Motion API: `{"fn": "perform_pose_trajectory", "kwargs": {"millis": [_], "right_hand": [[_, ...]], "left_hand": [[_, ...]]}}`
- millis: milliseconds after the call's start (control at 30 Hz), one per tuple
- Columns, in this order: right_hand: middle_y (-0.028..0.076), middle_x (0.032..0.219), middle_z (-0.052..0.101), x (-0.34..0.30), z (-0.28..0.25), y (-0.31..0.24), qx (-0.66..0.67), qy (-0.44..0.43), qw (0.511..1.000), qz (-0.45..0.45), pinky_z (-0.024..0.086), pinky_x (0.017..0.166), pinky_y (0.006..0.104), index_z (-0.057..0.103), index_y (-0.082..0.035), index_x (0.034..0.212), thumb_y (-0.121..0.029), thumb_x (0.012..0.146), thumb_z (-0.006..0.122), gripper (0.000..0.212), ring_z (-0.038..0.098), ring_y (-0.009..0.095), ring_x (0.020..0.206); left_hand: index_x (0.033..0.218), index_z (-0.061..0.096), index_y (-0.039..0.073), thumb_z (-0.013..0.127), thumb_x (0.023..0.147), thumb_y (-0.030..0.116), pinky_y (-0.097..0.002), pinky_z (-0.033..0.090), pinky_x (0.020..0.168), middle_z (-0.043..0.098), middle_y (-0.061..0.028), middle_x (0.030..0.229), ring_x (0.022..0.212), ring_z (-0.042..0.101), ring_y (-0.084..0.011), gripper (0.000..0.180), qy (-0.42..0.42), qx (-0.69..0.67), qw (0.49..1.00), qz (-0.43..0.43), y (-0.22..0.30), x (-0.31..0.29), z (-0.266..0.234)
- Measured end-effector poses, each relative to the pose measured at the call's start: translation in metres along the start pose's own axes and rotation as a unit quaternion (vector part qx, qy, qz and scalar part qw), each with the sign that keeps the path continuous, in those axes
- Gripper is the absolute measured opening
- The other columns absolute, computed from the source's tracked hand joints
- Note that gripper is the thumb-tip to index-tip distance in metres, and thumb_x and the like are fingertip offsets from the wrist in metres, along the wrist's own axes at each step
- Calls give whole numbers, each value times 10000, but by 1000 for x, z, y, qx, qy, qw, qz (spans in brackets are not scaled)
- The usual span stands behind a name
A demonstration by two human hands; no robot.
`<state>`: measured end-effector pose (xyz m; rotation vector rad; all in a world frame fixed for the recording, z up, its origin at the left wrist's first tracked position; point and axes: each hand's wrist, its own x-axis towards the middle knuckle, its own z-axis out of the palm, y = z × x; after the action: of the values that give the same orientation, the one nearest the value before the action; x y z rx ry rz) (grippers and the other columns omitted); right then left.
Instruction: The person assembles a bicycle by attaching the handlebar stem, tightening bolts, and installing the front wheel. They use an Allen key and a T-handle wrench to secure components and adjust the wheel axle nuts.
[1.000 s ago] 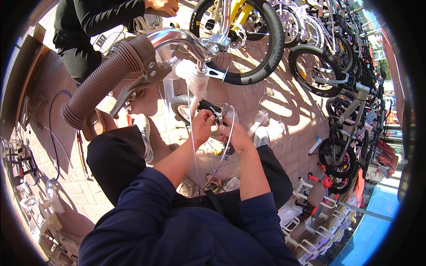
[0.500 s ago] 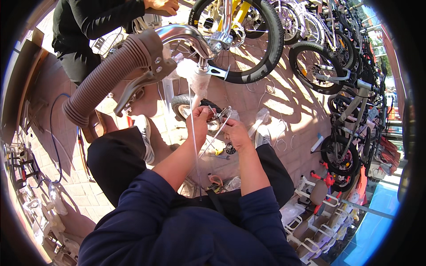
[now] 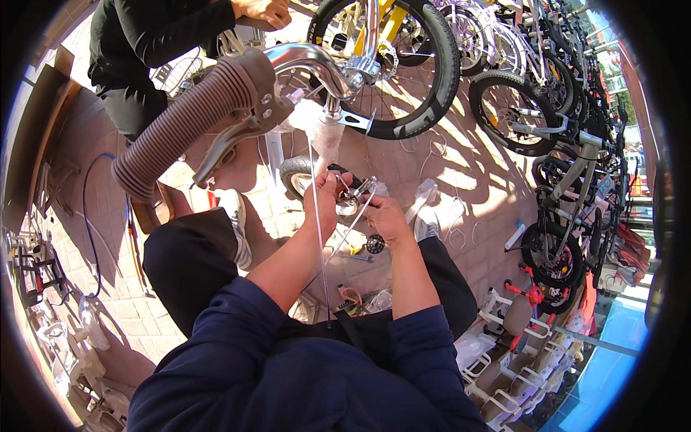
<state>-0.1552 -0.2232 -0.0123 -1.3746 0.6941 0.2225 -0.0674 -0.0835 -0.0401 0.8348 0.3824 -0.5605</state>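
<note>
My left hand (image 3: 329, 198) is closed, fingertips pinching the end of a thin pale cable. Beside it my right hand (image 3: 387, 218) is closed on a light grey bicycle cable (image 3: 350, 229) that slants down toward my lap. A small shiny metal fitting (image 3: 368, 186) sits at my right fingertips; its exact kind is unclear. Another pale cable (image 3: 318, 237) hangs from the plastic-wrapped front of a bicycle and passes by my left wrist. Just beyond my hands is a small wheel (image 3: 295, 175). A brown ribbed handlebar grip (image 3: 191, 122) with a brown brake lever (image 3: 237, 140) juts in from the upper left.
A chrome handlebar (image 3: 306, 55) rises ahead. Another person's sleeve (image 3: 169, 32) is at the upper left. Several bicycles (image 3: 586, 144) line the right side. A round black part (image 3: 375, 244) is beside my right wrist, and a wrench (image 3: 354, 257) lies on the paving.
The handlebar grip and lever have swung slightly to the right. The metal fitting has shifted a little, and the round black part shows more fully. My hands stay almost in place.
</note>
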Motion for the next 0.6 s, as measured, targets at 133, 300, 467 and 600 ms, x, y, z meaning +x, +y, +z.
{"fn": "perform_pose_trajectory", "kwargs": {"millis": [133, 300, 467, 600], "right_hand": [[-66, 706, 559, -1, 0, -2, -20, -10, 1000, -6, 302, 491, 221, 727, 13, 1177, -8, 910, 662, 275, 420, 26, 547], [-71, 739, 563, -1, -2, -4, -31, -19, 999, -9, 322, 520, 221, 734, -2, 1175, -24, 910, 663, 275, 432, 25, 584], [-57, 794, 592, 6, -10, -4, -75, -16, 997, -14, 370, 580, 223, 732, -3, 1156, -62, 916, 680, 253, 479, 36, 657], [-36, 853, 633, 4, -15, -18, -69, -49, 996, 15, 415, 635, 226, 727, 7, 1141, -76, 924, 688, 236, 527, 56, 714]], "left_hand": [[1112, 591, 20, 476, 1086, 186, -325, 534, 931, 727, -140, 1046, 993, 691, -206, 203, -3, 15, 1000, -8, 4, 1, 1], [1100, 613, 19, 495, 1084, 223, -303, 530, 896, 732, -129, 1016, 948, 688, -179, 236, -25, 66, 997, -26, 10, 0, 0], [1121, 657, 8, 495, 1090, 232, -290, 534, 876, 733, -106, 1002, 918, 678, -146, 278, -67, 158, 984, 52, 10, -2, -3], [1170, 666, 8, 509, 1085, 228, -286, 531, 873, 732, -79, 1003, 917, 667, -131, 283, -135, 198, 969, 56, 16, 0, -8]]}}
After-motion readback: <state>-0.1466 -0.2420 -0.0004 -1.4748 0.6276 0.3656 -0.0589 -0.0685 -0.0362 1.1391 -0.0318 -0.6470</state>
